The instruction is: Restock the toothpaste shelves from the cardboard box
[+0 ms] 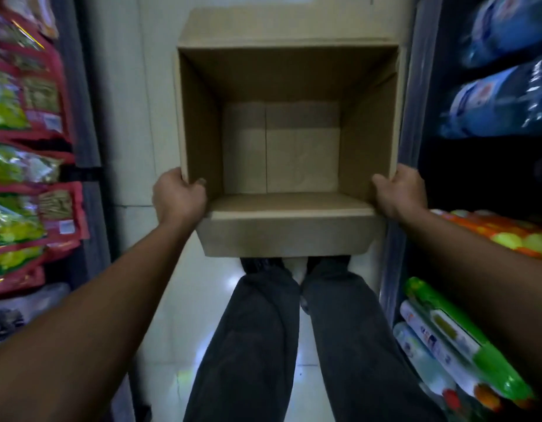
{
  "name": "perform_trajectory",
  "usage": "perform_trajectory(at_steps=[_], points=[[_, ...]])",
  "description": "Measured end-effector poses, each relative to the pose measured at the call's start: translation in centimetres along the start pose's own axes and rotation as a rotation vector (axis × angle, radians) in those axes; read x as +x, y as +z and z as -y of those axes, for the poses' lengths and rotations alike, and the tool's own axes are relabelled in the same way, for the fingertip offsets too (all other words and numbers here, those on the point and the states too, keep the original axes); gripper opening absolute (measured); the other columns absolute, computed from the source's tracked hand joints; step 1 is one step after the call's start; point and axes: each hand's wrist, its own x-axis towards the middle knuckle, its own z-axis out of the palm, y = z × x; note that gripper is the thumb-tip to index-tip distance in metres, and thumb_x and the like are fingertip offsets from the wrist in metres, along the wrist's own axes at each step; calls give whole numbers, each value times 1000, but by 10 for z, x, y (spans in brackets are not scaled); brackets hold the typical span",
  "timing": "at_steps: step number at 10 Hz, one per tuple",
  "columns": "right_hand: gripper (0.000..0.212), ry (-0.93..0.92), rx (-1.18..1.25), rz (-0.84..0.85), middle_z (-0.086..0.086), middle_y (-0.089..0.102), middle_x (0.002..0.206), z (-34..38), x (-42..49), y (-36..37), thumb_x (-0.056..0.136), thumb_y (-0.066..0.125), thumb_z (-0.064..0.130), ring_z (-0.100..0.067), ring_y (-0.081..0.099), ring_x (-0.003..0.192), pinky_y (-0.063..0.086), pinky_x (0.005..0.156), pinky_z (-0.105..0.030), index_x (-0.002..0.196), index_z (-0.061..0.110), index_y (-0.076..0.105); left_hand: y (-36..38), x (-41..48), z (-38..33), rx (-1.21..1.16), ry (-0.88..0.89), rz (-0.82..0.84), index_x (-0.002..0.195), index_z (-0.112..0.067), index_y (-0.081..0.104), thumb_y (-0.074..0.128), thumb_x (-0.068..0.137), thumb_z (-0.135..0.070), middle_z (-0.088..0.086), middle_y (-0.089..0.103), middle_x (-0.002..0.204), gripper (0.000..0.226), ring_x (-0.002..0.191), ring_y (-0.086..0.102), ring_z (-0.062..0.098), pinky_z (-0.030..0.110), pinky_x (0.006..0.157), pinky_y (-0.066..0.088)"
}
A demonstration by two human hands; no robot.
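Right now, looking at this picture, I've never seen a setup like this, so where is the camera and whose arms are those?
There is no machine here. The single picture comes from a wide-angle camera worn on a person's head, looking forward and down, so the arms are that person's own. The left hand and the right hand each grip a near corner of an open cardboard box, and nothing shows inside it. Below are the person's legs on a pale tiled floor. Shelves of red and green packets stand on the left, packs of blue bottles on the right.
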Motion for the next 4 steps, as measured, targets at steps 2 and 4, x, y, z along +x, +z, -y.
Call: perform_trajectory(at_steps=[2, 4], points=[[30, 33, -40, 60, -11, 63, 110, -13, 14, 18, 94, 62, 28, -30, 60, 101, 48, 82, -37, 117, 9, 61, 22, 8, 18, 8, 15, 37, 116, -12, 72, 73, 92, -28, 9, 75, 113, 28, 98, 70, 25, 40, 90, 59], [26, 69, -99, 145, -15, 73, 107, -3, -45, -61, 88, 67, 26, -35, 67, 102, 53, 85, -35, 105, 8, 75, -62, -44, -6, 105, -28, 204, 116, -14, 70, 75, 82, -52, 10, 73, 110, 51, 103, 67, 34, 46, 94, 56]])
